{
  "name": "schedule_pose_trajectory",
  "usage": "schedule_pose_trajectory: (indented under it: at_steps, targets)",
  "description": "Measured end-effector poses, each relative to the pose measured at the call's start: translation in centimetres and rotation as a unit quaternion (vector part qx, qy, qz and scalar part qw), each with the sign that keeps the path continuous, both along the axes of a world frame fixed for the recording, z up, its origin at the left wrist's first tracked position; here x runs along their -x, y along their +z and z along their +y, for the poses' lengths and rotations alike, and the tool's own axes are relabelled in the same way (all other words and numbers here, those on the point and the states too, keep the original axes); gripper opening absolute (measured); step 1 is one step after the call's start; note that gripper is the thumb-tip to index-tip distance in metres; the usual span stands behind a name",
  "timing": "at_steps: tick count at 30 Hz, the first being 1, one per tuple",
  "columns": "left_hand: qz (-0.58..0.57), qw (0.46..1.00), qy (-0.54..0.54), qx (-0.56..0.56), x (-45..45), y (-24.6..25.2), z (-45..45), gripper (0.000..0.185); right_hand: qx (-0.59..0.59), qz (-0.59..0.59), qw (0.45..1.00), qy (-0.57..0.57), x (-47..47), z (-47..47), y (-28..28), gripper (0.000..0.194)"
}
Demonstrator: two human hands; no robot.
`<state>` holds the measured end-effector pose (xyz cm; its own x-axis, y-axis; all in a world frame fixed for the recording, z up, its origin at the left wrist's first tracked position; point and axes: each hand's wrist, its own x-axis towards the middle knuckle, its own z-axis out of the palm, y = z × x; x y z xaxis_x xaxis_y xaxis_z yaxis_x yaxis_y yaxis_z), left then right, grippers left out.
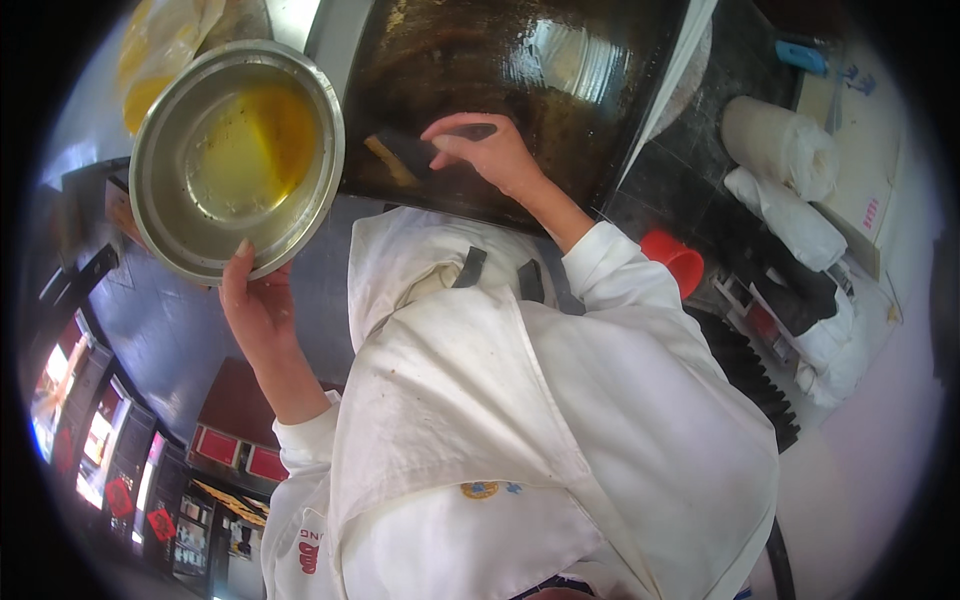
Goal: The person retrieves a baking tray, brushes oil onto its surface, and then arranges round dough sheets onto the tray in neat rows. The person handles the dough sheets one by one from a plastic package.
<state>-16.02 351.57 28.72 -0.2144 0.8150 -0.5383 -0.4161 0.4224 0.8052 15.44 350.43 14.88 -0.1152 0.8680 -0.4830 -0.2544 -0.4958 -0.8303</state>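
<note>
My left hand (259,289) grips the near rim of a round metal basin (165,210), thumb over the edge. The basin is tilted, with yellow oil-like liquid (289,142) pooled towards its right side. To the right lies a large dark baking tray (450,67) with a wet, shiny surface. My right hand (487,150) is over the tray, its fingers curled around a dark, blurred brush-like tool (409,157) with a light brown edge (390,161) near the tray surface. The exact kind of tool is hard to tell.
A yellow-tinted plastic bag (161,45) lies beyond the basin. At the right are a red plastic container (673,262), a large plastic-wrapped roll (776,146), a white bundle (787,217) and a blue object (801,58). A dark red cabinet (232,397) stands at the lower left.
</note>
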Motion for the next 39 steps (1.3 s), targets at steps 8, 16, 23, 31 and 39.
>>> schedule_pose_trajectory:
  at_steps: [8,16,23,31,39]
  targets:
    - [-0.032,0.999,0.041,0.004,1.7,-1.8,-0.7,0.042,0.079,-0.194,0.975,0.072,-10.7,-2.6,4.7,0.016]
    - [-0.055,0.998,-0.004,-0.021,1.1,-1.7,1.2,0.043,-0.335,-0.531,0.777,-0.05,-9.6,3.2,4.6,0.02]
    - [0.005,0.998,-0.027,0.057,2.3,-0.5,1.6,0.041,-0.344,-0.571,0.74,0.087,-0.4,2.3,2.1,0.03]
    - [0.007,0.986,-0.156,0.056,2.1,-3.4,2.3,0.048,-0.165,-0.264,0.918,-0.247,1.7,1.6,12.4,0.012]
    - [-0.006,0.96,-0.279,-0.029,-1.5,-5.2,3.7,0.052,-0.078,-0.213,0.935,-0.27,8.2,1.8,12.4,0.012]
